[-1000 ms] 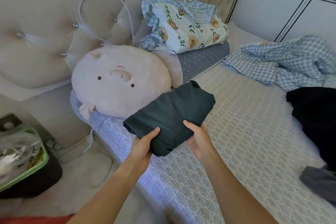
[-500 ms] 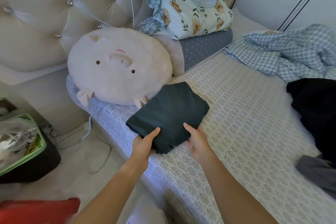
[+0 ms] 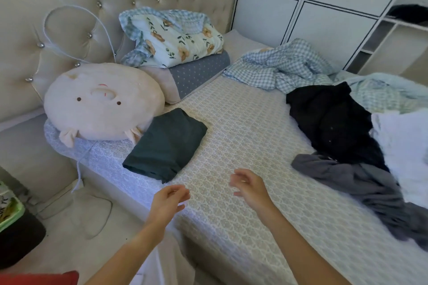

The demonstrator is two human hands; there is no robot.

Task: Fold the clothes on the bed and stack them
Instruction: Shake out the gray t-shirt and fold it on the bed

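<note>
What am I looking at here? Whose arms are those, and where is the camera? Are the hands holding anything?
The camera sits on a person's head and looks down, so you see that person's own two arms reaching out from the bottom of the picture. The left hand and the right hand hang in the air above the bed, fingers loose, holding nothing. In front of them lies a dark green garment, already folded, next to a round pig cushion. To the right wait clothes that are not folded yet: a black garment, a grey garment and a white one. Behind them lies a crumpled blue checked cloth.
</note>
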